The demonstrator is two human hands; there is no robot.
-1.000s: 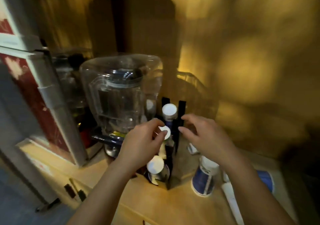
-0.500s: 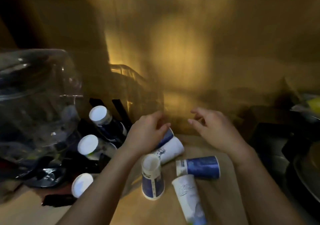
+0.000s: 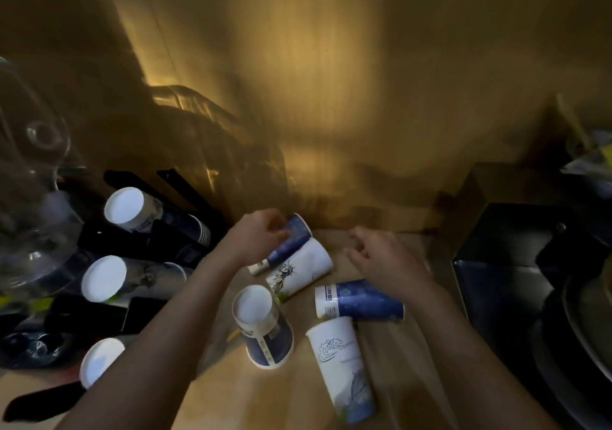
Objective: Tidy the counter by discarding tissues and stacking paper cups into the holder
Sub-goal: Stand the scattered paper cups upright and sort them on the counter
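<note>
A dim, amber-lit wooden counter (image 3: 298, 393) seen from above, with a person's two bare forearms reaching in from the bottom edge. The left hand (image 3: 255, 236) is curled around a dark blue paper cup (image 3: 291, 241) that lies on its side near the back wall, its fingers closed on the cup's upper end. Half a second ago this hand was arriving over the same cup; now it grips it. The right hand (image 3: 384, 257) hovers open and empty, fingers spread, above the counter, slightly blurred; it has dropped lower and closer to the cups than before. Loose cups lie between the hands: a white cup with a statue print (image 3: 298, 272) touching the blue one, a blue cup on its side (image 3: 359, 300) just under the right wrist, an upside-down cup (image 3: 263, 327) standing on its rim, and a white cup with a wave print (image 3: 344, 366) lying nearest the viewer. These four sit where they did earlier. To the left, a black cup holder (image 3: 109, 241) carries stacked cups, three white cup bases facing the viewer. A clear water jug (image 3: 29, 178) fills the far left edge, and the view has barely shifted since the previous frame.
</note>
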